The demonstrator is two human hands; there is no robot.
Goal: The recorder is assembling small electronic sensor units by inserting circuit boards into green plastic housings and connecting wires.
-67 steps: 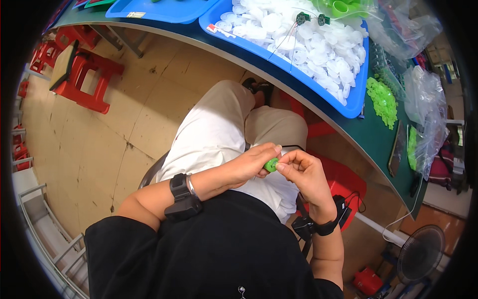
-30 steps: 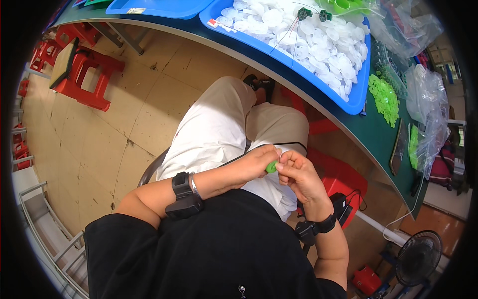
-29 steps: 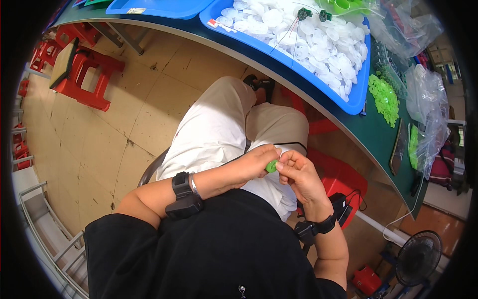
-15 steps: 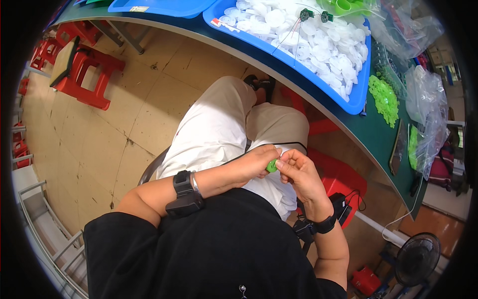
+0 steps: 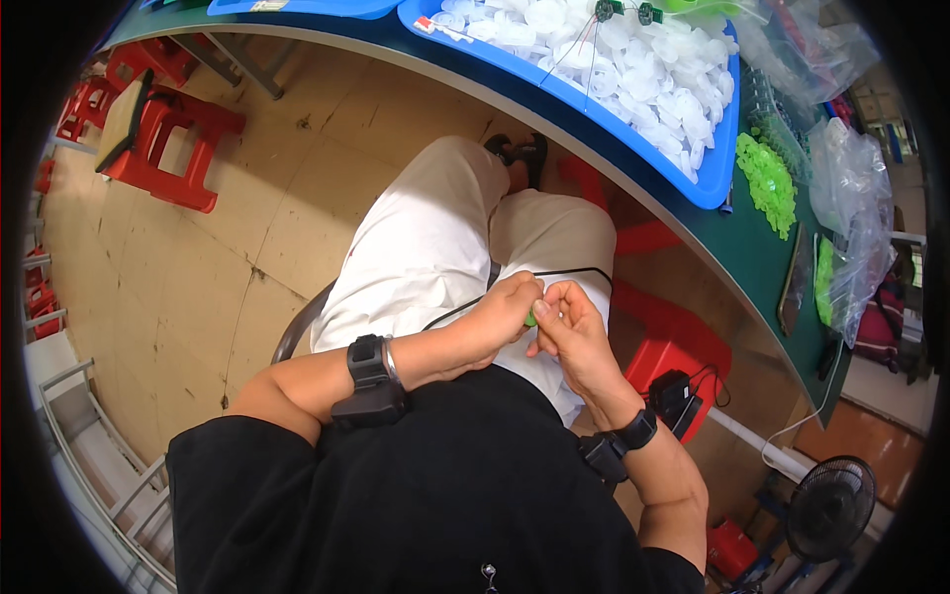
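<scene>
Over my lap, my left hand [image 5: 503, 315] is closed around a small green plastic piece [image 5: 531, 319], most of it hidden by the fingers. My right hand [image 5: 572, 332] meets it from the right, its thumb and forefinger pinched at the same piece. Whether a second small part sits between the fingertips cannot be made out. On the table beyond my knees stands a blue tray [image 5: 727, 178] heaped with translucent white plastic discs [image 5: 633, 89]. Two small green circuit boards with thin wires [image 5: 606, 11] lie on the heap.
Right of the tray, a pile of small green parts [image 5: 766, 183] lies on the green table [image 5: 757, 262], near a phone-like dark slab [image 5: 795, 285] and clear plastic bags [image 5: 851, 188]. Red stools [image 5: 178, 148] stand at left, another [image 5: 683, 351] by my right arm. A black fan [image 5: 831, 510] is low right.
Both hands have shifted slightly up and left, staying together. The green piece is now more covered by my fingers. My right forearm has swung a little outward.
</scene>
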